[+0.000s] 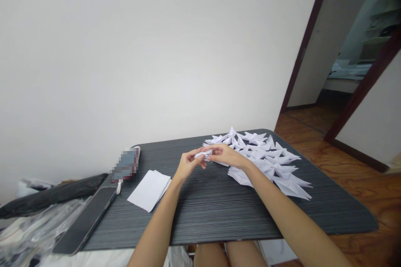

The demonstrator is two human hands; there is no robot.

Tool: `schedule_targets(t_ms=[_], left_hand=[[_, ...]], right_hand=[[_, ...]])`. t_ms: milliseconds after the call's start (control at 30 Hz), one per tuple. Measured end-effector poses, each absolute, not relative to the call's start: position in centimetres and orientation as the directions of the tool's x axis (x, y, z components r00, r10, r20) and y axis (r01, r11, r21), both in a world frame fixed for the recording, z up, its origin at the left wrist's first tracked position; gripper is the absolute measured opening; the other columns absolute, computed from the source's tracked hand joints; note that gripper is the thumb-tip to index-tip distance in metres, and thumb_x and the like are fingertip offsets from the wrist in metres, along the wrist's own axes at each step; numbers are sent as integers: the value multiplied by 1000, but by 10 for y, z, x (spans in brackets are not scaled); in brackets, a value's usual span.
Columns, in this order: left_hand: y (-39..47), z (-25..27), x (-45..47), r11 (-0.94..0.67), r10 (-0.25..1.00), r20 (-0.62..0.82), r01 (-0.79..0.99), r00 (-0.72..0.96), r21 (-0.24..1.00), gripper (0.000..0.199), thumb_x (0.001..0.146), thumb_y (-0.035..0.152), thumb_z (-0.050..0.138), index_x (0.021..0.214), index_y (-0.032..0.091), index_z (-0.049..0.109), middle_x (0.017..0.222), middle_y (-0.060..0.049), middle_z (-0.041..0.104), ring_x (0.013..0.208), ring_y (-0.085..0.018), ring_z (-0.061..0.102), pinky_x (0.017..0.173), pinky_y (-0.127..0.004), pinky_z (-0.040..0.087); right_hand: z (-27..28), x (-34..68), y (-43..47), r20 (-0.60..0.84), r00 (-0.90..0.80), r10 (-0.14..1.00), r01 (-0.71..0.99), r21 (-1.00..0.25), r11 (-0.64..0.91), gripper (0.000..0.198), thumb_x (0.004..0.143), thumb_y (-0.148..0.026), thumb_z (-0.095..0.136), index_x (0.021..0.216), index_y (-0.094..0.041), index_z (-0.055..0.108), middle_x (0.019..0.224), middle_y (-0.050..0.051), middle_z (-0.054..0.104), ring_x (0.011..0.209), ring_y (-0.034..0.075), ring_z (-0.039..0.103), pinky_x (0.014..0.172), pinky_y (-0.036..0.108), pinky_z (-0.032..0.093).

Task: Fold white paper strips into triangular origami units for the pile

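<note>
Between my two hands, a little above the table's middle, is a small folded white paper (203,155). My left hand (190,161) grips its left side with bent fingers. From the right, my right hand (224,155) pinches the other side, its fingers partly over the paper. Just right of my hands, many folded white paper boats (263,156) lie crowded together. To the left of my left forearm rests a small stack of white paper sheets (149,190).
The dark ribbed table (213,217) stands against a white wall. At its left edge lie a black power bank (86,219) with a white cable and a phone (127,164), its screen blurred. Plastic-wrapped items (37,221) are left of the table; a doorway opens at right.
</note>
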State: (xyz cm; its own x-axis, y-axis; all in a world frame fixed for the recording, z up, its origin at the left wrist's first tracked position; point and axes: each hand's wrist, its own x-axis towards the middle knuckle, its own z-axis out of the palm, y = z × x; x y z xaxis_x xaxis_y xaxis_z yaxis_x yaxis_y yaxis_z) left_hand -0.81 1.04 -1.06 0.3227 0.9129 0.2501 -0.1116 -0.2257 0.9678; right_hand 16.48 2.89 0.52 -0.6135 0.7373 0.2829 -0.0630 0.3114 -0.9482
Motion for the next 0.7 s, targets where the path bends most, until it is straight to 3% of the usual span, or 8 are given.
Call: schedule_targets(t_ms=[233,500,700], left_hand=[[9,-9,-8,-331,873,299,19,386,943,26,72,33,55,78,9,62,62,-3,55,49,-10,53,50,-24,45],[8,-9,-5,-378,860,316,85,401,922,27,69,34,58,82,10,63,64,0,49,48,-7,49,43,-21,44],[6,-9,-4,-347,884,306,58,353,936,31,71,32,56,92,10,62,65,-3,57,47,-9,52,44,-22,44]], right_hand=[[8,171,27,272,-713,647,-46,-938,343,37,71,-29,58,106,-17,57,108,8,57,84,15,57,79,31,43],[4,169,32,313,-621,718,71,-890,449,32,74,-38,53,96,-17,64,92,6,65,84,19,58,76,33,43],[5,166,28,403,-550,731,92,-841,533,26,74,-32,54,94,-19,65,83,5,65,67,15,56,60,26,44]])
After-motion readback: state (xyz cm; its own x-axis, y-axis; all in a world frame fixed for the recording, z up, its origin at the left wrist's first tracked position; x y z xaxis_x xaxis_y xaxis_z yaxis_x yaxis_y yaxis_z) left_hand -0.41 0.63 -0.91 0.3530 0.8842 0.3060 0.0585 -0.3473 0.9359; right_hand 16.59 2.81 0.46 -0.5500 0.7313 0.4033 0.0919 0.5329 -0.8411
